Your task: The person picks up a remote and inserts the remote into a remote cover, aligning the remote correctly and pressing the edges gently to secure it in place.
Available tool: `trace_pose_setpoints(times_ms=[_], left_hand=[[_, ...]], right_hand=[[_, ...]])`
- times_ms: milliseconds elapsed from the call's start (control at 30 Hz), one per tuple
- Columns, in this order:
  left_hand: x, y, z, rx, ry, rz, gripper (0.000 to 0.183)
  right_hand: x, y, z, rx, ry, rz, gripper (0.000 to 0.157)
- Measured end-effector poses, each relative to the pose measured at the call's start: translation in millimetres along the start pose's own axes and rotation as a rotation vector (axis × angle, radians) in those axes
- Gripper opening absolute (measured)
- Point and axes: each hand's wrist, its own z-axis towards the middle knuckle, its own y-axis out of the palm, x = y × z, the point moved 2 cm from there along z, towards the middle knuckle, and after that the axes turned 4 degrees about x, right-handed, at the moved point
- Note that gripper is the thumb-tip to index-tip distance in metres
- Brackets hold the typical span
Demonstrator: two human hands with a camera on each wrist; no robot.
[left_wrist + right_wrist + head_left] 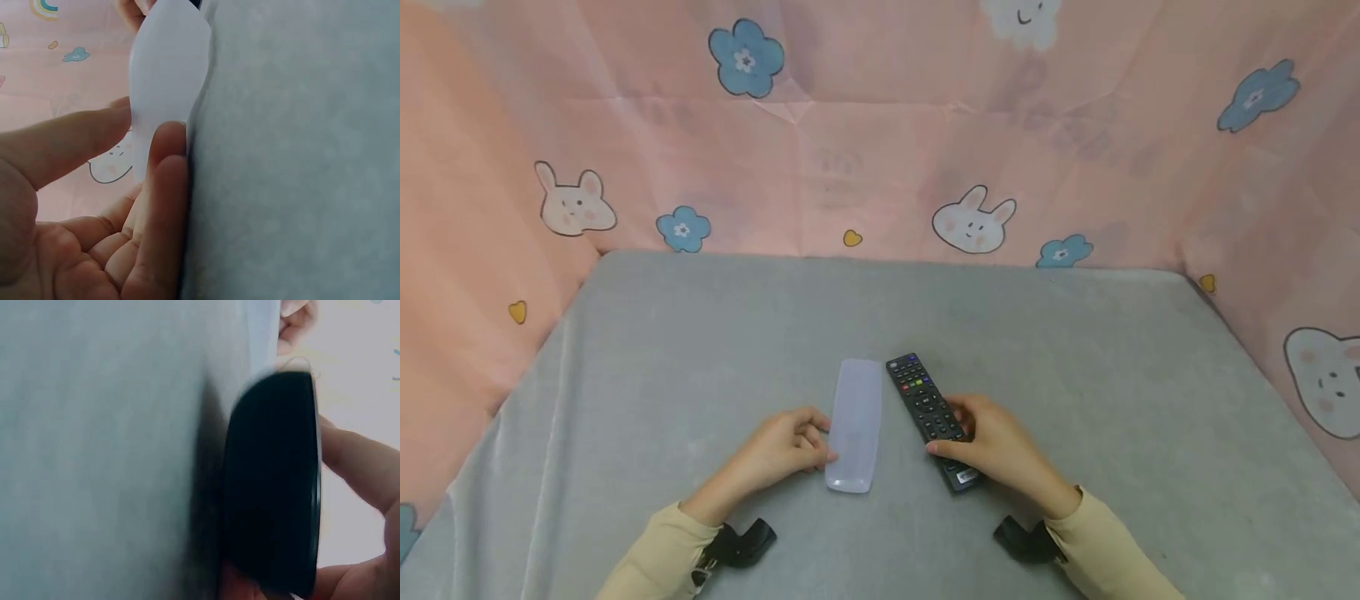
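Note:
A black remote control (925, 400), its buttons facing up, lies slanted on the cloth. My right hand (1003, 446) grips its lower half, with the thumb at its left edge and the fingers on its right. In the right wrist view the remote's dark end (272, 481) stands between thumb and fingers, just off the cloth. To its left is a translucent, pale lavender remote-control cover (856, 425). My left hand (786, 446) pinches its left edge near the bottom. The left wrist view shows the thumb and fingertips against the cover (169, 62).
A grey cloth (700, 333) spreads over the table. Behind and at both sides hangs a pink curtain (865, 150) printed with rabbits and flowers. Dark devices are strapped at the left wrist (745, 543) and the right wrist (1026, 540), below the beige sleeves.

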Motion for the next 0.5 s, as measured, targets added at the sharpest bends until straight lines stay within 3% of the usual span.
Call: trace_pose_setpoints(times_ms=[300,500], left_hand=[[-1.4,-0.8,-0.4,0.004,-0.014,0.019,0.036],[-0.6,-1.2,-0.6,0.002,-0.025,0.017,0.036]], right_hand=[[0.9,8.5,-2.2,0.014,-0.043,-0.039,0.075],[3.3,8.0,-1.0,0.005,0.012,0.015,0.070]])
